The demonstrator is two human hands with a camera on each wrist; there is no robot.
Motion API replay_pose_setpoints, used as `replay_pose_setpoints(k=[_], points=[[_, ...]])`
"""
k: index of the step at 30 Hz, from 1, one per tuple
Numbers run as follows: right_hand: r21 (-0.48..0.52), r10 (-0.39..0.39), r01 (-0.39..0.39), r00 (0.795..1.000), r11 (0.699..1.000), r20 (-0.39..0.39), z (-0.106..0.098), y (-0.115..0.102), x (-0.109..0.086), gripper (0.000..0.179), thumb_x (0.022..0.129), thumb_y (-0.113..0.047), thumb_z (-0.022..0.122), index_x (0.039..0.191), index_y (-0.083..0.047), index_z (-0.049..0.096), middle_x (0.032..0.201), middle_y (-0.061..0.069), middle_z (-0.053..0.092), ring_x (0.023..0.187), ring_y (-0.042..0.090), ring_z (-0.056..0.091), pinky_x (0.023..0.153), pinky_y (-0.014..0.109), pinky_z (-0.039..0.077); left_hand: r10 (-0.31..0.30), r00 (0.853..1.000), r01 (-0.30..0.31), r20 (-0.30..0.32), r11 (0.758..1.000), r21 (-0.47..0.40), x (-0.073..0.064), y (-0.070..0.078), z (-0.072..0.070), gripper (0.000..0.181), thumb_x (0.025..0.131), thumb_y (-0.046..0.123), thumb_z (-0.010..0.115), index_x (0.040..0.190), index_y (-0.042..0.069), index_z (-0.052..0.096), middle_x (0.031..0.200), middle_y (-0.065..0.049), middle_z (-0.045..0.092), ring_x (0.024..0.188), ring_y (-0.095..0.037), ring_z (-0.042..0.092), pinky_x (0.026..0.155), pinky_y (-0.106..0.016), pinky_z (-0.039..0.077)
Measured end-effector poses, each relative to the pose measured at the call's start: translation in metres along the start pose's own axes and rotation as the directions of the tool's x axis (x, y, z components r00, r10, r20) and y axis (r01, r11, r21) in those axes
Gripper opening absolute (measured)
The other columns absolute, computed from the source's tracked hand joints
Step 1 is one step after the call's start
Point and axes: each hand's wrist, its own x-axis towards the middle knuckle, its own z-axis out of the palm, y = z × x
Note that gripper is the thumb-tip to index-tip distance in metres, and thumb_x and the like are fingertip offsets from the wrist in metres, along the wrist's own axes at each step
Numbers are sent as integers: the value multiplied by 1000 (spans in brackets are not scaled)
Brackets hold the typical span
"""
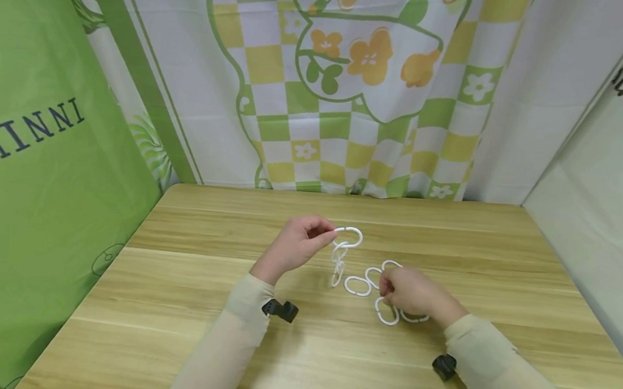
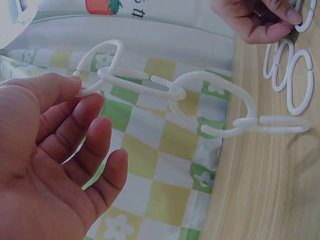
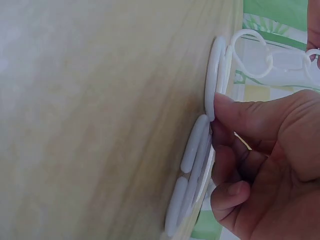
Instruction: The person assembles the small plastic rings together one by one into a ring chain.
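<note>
Head view: high, facing forward and down across worktop [image 1: 174, 269] to curtain [image 1: 349, 130]. Wrist views: close in, left on left hand [image 2: 50, 175], right on right hand [image 3: 275, 170]; both catch white chain [image 2: 142, 90].

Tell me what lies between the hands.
In the head view, a hanging white chain and white rings on the table separate left hand from right hand.

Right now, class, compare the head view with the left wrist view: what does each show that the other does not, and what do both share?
Only the head view shows the pale sleeves, the black cameras and the lettered green cloth.

Only the left wrist view shows the palm side of the left hand.

Both show that hand pinching a chain of white rings, the right hand, loose white rings, the wooden table and the checked curtain.
</note>
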Motion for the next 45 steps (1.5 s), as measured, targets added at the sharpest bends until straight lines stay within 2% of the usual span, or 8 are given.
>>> replay_pose_setpoints(k=[5, 9, 17, 21, 27, 32, 39, 45], points=[[-54, -64, 64, 998, 996, -5, 2, -2, 0, 19, 80, 1, 70, 80, -14, 58, 73, -7, 52, 68, 12, 50, 63, 32, 44, -6, 1000, 6, 1, 1000, -15, 0, 0, 1, 20, 97, 25, 64, 101, 6, 71, 87, -4, 68, 73, -14, 57, 64, -28, 47], [-50, -79, 78, 997, 996, -23, 3, -1, -1, 16, 82, 3, 67, 83, -13, 61, 75, -7, 54, 70, 10, 51, 66, 33, 46, -1, 1000, 2, 5, 1000, -16, 0, -1, 3, 21, 97, 26, 64, 101, 6, 71, 88, -7, 68, 73, -14, 57, 64, -27, 47], [94, -80, 84, 996, 992, -50, -9, -2, -5, 10, 92, 1, 61, 91, -7, 67, 82, -2, 61, 76, 10, 55, 69, 32, 50, 18, 1000, -18, 15, 1000, -12, 1, -1, 5, 19, 97, 22, 65, 100, 4, 72, 86, -6, 68, 70, -13, 56, 62, -26, 47], [169, -102, 119, 989, 978, -107, -21, -5, -6, 7, 94, -3, 62, 90, -7, 65, 83, 2, 62, 76, 12, 54, 68, 32, 48, 3, 999, -3, 36, 1000, -12, 1, -1, 7, 19, 97, 22, 65, 101, 4, 71, 87, -8, 69, 70, -13, 56, 61, -26, 47], [269, -37, 91, 979, 959, -200, -35, -14, -9, 9, 98, -13, 61, 97, -6, 66, 88, 5, 64, 79, 15, 55, 70, 33, 48, 24, 998, -25, 51, 999, 25, 1, -2, 12, 19, 96, 25, 65, 100, 7, 72, 84, 3, 65, 70, -13, 56, 61, -27, 47], [358, 19, 71, 970, 931, -240, -41, -22, -7, 14, 99, -18, 60, 101, -5, 67, 88, 9, 66, 74, 20, 58, 64, 31, 49, 52, 997, -55, 61, 997, 58, 2, -4, 18, 14, 95, 23, 68, 98, 11, 73, 84, 6, 64, 72, -14, 58, 63, -26, 48], [369, 42, 82, 948, 926, -317, -46, -28, -3, 14, 98, -18, 61, 101, -6, 68, 84, 7, 64, 68, 18, 55, 57, 29, 46, 86, 989, -96, 120, 992, 87, 4, -2, 24, 12, 94, 19, 69, 97, 9, 74, 82, 6, 64, 70, -10, 58, 61, -25, 49], [370, 59, 69, 945, 926, -322, -48, -29, -3, 16, 98, -20, 61, 101, -5, 69, 82, 4, 64, 68, 19, 54, 57, 30, 46, 85, 985, -101, 150, 989, 106, 3, 3, 26, 12, 94, 19, 68, 98, 10, 74, 84, 7, 64, 72, -8, 57, 62, -24, 48]])
